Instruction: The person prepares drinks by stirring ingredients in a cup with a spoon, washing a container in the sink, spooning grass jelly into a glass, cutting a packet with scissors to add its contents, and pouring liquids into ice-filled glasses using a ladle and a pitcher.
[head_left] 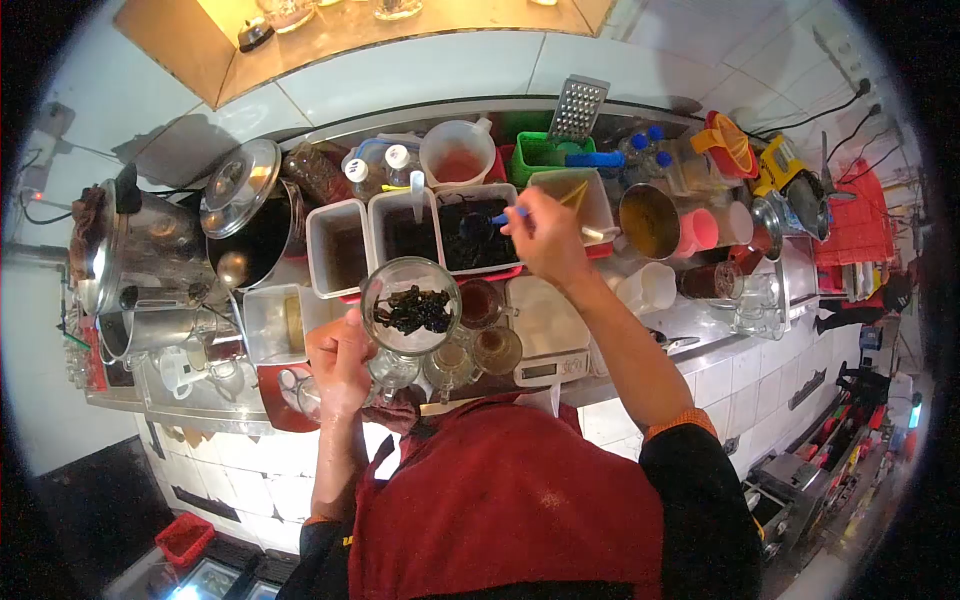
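The lower end of the blue utensil [506, 217] cannot be made out against the dark contents of the container [485, 271]. Some fingers [352, 320] of the left hand [338, 355] are hidden by the glass [455, 318]. The digits on the scale [550, 340] are too small to read. The top edge cuts off the lit shelf [350, 42]; the black objects [862, 398] at lower right are blurred.

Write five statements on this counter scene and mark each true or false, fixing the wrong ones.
1. The left hand holds a glass with dark pieces inside. True.
2. The right hand grips a red handle. False: it grips a blue handle.
3. The scale lies to the right of the held glass. True.
4. The person wears a white apron. False: the apron is dark red.
5. A metal grater is at the green basket. True.
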